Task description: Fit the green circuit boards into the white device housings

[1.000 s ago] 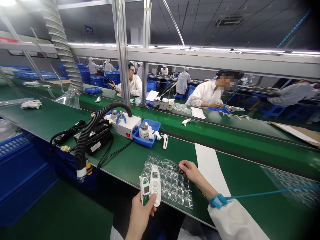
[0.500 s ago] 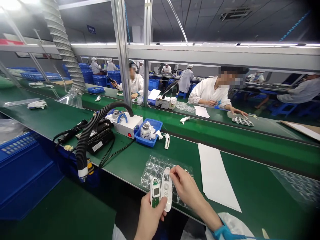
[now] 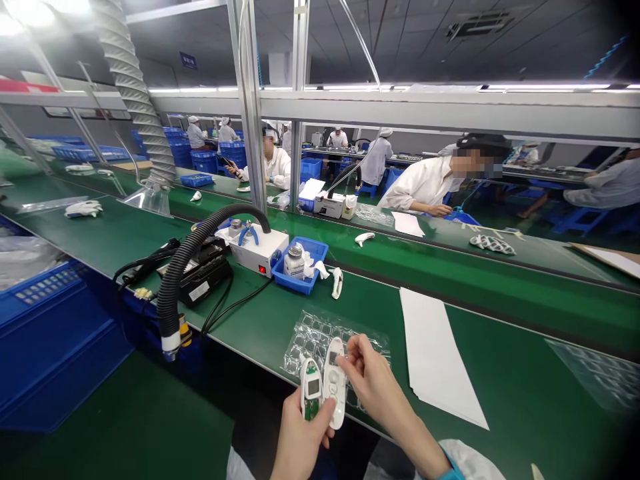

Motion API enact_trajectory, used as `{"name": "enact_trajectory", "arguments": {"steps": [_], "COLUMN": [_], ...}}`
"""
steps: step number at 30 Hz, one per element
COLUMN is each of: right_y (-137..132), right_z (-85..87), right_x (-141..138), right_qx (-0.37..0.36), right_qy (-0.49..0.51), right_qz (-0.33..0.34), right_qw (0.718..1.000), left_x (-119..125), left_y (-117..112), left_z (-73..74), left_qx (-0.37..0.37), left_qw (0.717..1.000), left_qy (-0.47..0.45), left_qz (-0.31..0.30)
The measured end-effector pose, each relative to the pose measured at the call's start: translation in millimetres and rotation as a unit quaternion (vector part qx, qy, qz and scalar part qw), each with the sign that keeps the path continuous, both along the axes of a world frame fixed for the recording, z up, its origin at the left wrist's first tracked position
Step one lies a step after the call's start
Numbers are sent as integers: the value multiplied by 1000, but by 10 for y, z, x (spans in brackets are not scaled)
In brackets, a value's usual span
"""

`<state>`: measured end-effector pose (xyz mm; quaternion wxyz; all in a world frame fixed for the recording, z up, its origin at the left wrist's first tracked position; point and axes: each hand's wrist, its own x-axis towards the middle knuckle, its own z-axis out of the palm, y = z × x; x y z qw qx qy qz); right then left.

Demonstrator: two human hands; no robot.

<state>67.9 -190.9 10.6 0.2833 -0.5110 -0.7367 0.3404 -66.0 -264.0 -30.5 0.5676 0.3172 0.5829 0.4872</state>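
My left hand [image 3: 306, 427] grips two parts side by side over the table's front edge. One is a white thermometer-like housing half [image 3: 312, 385] with a green circuit board and a small square screen. Beside it, under my left thumb, is a long white shell cover [image 3: 334, 393] with a window near its top and round openings. At the cover's upper right edge, by the window, the fingers of my right hand [image 3: 369, 373] are pinched together; anything between them is too small to make out. A clear plastic blister tray [image 3: 311, 337] lies behind both parts.
White paper sheets [image 3: 440, 360] lie to the right. Farther back stand a blue bin [image 3: 295, 287] with a bottle, a white device housing [image 3: 337, 283] and a white fume-extractor box [image 3: 257, 252] with a black hose [image 3: 173, 280]. A co-worker [image 3: 425, 177] sits across the green belt.
My right fingertips have slid slightly down along the cover's edge near its window. The left hand keeps its grip. Across the belt, the co-worker's outstretched hand has drawn back from the table.
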Motion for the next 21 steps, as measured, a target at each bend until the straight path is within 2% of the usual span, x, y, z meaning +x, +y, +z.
{"name": "enact_trajectory", "arguments": {"steps": [7,9,12,15,16,18,21], "right_y": [-37,-82,-215,-354,-383,-412,-415], "right_z": [-17,-76,-218,-356,-384,-404,-372], "right_x": [-114,-228,-492,-818,-924,-1116,-1328], "right_qx": [-75,-118,-209,-246,-252,-282,-341], "right_qy": [111,186,291,322,326,331,333], "right_qz": [8,-4,10,22,17,12,45], "right_qw": [991,975,934,914,911,900,878], "left_x": [-102,-162,-256,-395,-479,-738,-1334], "left_y": [-55,-84,-161,-252,-273,-292,-268], "left_z": [104,104,46,-66,-108,-191,-316], "left_qx": [42,48,34,10,11,19,28], "left_qw": [999,999,998,996,994,979,920], "left_qy": [5,6,-7,-13,-21,-75,-181], "left_qz": [-12,12,55,91,110,189,347]}}
